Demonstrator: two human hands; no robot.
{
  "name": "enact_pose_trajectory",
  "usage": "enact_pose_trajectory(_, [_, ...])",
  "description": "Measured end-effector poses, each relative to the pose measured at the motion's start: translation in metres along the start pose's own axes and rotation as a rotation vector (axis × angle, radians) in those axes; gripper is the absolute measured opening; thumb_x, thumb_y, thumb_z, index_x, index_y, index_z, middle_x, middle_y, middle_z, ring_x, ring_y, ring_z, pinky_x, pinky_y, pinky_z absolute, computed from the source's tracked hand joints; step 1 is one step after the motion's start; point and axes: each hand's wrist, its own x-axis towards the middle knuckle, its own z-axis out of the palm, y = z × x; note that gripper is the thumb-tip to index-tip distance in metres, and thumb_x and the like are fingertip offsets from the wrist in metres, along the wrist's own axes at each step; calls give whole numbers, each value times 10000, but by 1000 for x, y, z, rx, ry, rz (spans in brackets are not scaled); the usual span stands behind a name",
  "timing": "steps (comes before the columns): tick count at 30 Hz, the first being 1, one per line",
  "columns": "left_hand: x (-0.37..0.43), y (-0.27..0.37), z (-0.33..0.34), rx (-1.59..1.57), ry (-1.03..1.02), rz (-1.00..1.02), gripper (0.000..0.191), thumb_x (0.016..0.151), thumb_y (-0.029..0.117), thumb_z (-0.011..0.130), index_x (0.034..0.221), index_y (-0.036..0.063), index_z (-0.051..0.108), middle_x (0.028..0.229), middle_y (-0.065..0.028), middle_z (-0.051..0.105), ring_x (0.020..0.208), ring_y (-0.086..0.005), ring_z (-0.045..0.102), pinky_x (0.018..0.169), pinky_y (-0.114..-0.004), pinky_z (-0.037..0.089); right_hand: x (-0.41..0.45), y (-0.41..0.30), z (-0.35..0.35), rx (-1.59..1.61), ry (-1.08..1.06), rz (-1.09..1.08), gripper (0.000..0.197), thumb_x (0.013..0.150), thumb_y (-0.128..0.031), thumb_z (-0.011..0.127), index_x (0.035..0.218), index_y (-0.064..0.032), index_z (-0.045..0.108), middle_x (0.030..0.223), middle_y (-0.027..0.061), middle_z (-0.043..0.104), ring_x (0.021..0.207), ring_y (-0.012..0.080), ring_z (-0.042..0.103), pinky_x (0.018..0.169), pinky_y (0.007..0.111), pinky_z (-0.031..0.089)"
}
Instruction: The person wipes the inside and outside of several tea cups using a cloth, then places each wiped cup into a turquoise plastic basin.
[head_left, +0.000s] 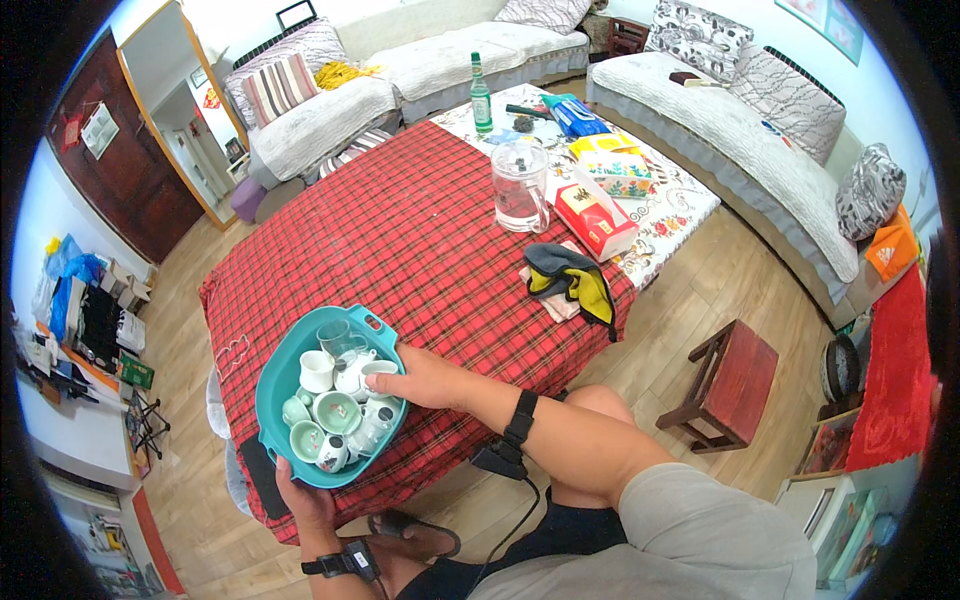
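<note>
A teal plastic basin (279, 375) with handle slots sits at the near-left corner of the table, full of small teaware. My left hand (306, 499) grips its near end by the handle. Across the right rim lies my right hand (424, 379), its thumb inside against a small white cup (379, 367) and its fingers hidden outside. A clear glass cup (335, 337), a white cup (316, 372) and pale green cups with painted insides (337, 415) rest in the basin. Near its lower end is a white cup with a dark pattern (332, 454). Whether the basin is lifted I cannot tell.
On the red plaid tablecloth (337, 232) stand a lidded clear pitcher (519, 187) and a grey-yellow cloth (577, 277). Behind are a tissue box (596, 217) and a green bottle (481, 97). A dark phone-like slab (262, 480) lies by the basin. A wooden stool (731, 382) stands right.
</note>
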Motion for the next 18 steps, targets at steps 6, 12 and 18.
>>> enact_pose_trajectory(6, [0,0,1,1,34,-7,634,1026,460,547,1501,50,461,1461,-93,575,1326,-259,576,1123,-435,451,0,5,-2,-46,12,16,607,958,-413,660,1335,55,577,1262,283,679,1174,399,667,1000,467,516])
enact_pose_trajectory(12, [0,1,4,7,28,-7,634,1024,465,549,1498,52,466,1456,-93,580,1321,-259,580,1125,-429,451,-10,-3,3,-387,101,87,553,970,-411,616,1212,86,586,1170,316,657,1114,448,646,948,513,508])
enact_pose_trajectory(18, [4,-4,-3,-34,2,-12,592,1038,437,542,1484,53,481,1446,-89,589,1316,-249,584,1128,-428,447,-26,-14,5,-413,259,-59,510,983,-451,638,1139,34,609,1067,270,647,1020,421,635,915,484,500])
